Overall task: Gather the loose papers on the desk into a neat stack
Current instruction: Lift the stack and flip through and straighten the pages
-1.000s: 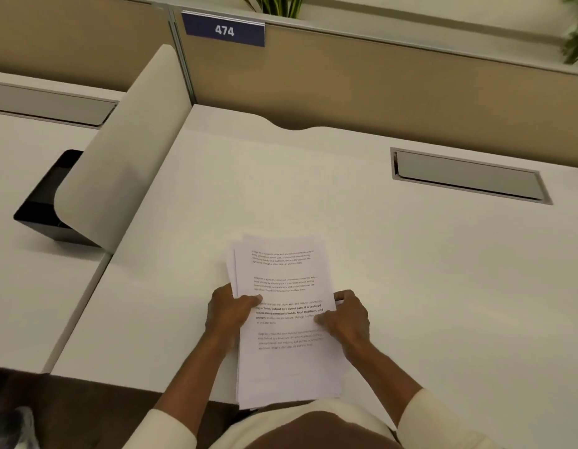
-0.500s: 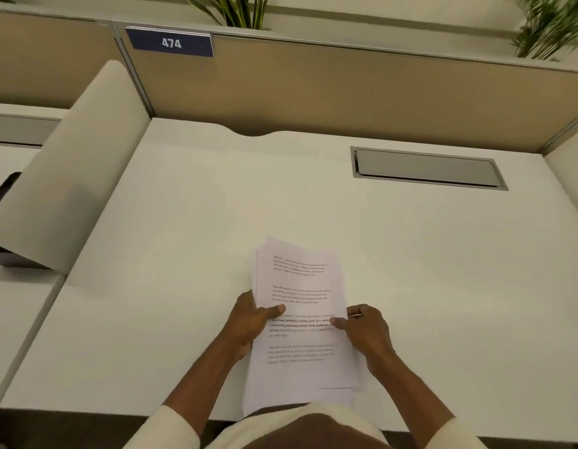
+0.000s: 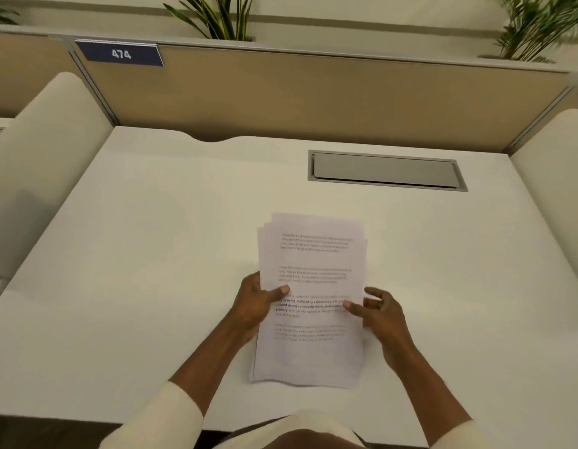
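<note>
A pile of white printed papers (image 3: 313, 260) lies on the white desk (image 3: 151, 254) in front of me, its far edges slightly fanned and uneven. My left hand (image 3: 255, 303) grips the pile's left edge, thumb pressed on the top sheet. My right hand (image 3: 378, 314) is at the right edge, thumb on the top sheet and fingers spread loosely beside the pile.
A grey cable hatch (image 3: 386, 170) is set into the desk at the back right. A beige partition (image 3: 313, 95) with a blue "474" sign (image 3: 120, 54) closes the back. Curved white dividers (image 3: 44, 163) stand at both sides. Plants (image 3: 222, 17) rise behind the partition.
The papers have slid farther onto the desk, away from its front edge. My right hand's fingers have loosened and spread. The view has shifted to the right.
</note>
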Motion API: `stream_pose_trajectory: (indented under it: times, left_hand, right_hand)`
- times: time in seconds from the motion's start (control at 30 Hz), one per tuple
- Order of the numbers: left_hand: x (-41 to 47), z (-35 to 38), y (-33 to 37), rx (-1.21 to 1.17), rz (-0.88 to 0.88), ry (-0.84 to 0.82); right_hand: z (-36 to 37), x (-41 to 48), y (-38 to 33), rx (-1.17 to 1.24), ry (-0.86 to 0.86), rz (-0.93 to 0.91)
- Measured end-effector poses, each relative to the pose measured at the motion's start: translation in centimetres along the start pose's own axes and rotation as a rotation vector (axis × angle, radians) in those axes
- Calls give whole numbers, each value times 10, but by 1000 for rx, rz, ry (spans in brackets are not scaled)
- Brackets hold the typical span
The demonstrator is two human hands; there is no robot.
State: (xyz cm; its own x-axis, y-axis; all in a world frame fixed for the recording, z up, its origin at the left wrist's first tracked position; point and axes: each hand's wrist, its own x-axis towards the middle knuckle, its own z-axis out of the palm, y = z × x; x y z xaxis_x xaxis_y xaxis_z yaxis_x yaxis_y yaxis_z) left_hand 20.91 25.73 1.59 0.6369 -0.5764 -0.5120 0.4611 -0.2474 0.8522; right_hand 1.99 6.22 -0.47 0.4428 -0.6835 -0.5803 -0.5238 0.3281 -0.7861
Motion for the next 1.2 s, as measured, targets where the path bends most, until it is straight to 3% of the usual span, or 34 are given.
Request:
stream_pose_trajectory:
  times: [0.13, 0.37, 0.57, 1.0, 1.2]
  left_hand:
    - [10, 35, 39, -39, 159, -59]
    - [21, 74, 99, 20, 464, 63]
    - [45, 83, 92, 68, 518, 156]
    - [60, 94, 72, 80, 491, 208]
    - [58, 98, 88, 39, 556, 172]
  right_hand:
    - [-35, 17, -40, 183, -160, -167]
    - [-60, 25, -107, 94, 5, -585]
    - [-52, 40, -101, 98, 79, -604]
    - [-38, 49, -94, 269, 60, -580]
    - [-55, 47, -107, 281, 63, -705]
